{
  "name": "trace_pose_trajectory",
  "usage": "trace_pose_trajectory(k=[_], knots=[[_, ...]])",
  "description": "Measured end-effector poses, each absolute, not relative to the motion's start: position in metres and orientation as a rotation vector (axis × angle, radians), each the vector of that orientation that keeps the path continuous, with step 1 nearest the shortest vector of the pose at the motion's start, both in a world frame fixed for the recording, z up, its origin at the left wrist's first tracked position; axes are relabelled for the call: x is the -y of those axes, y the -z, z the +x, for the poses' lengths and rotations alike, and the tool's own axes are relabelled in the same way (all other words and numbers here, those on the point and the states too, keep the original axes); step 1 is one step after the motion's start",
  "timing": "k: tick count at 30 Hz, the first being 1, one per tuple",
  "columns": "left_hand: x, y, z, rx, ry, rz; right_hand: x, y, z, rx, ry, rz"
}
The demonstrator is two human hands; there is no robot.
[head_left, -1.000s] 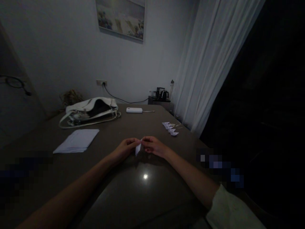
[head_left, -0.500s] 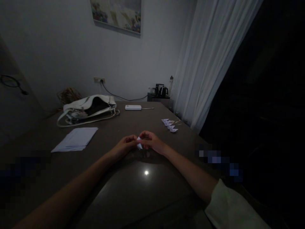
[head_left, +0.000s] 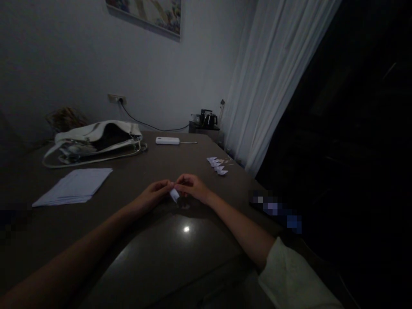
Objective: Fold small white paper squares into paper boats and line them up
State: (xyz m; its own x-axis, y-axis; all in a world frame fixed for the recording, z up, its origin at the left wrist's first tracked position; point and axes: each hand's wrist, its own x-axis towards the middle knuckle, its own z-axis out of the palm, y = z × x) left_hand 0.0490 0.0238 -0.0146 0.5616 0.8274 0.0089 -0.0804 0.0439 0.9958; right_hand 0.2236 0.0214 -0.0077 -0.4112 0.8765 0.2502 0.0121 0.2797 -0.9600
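Note:
A small folded piece of white paper (head_left: 174, 195) is pinched between my two hands, just above the dark table. My left hand (head_left: 157, 189) grips its left side with thumb and fingers. From the right, my right hand (head_left: 192, 187) is closed on its upper edge. The fingers partly hide the paper, so its full shape cannot be made out. Beyond my right hand, several small folded paper shapes with pointed ends (head_left: 217, 165) lie in a row. To the left of my hands rests a stack of white paper sheets (head_left: 75, 186).
A white handbag (head_left: 96, 133) lies at the back left. Behind my hands is a white power bank (head_left: 167, 140) with a short cable. Small light bits (head_left: 227, 161) lie beside the folded shapes. A black kettle (head_left: 211, 120) stands past the table's far edge.
The folded paper has turned between my fingers and now shows a broader, strip-like face. My view has swung to the right, so everything sits further left.

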Motion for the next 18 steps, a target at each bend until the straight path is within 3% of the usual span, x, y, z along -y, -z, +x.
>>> trace_pose_trajectory(k=[18], knots=[[-0.026, 0.0194, 0.0499, -0.672, -0.883, 1.468, -0.0233, 0.0094, 0.2249, 1.694, -1.297, -0.842]])
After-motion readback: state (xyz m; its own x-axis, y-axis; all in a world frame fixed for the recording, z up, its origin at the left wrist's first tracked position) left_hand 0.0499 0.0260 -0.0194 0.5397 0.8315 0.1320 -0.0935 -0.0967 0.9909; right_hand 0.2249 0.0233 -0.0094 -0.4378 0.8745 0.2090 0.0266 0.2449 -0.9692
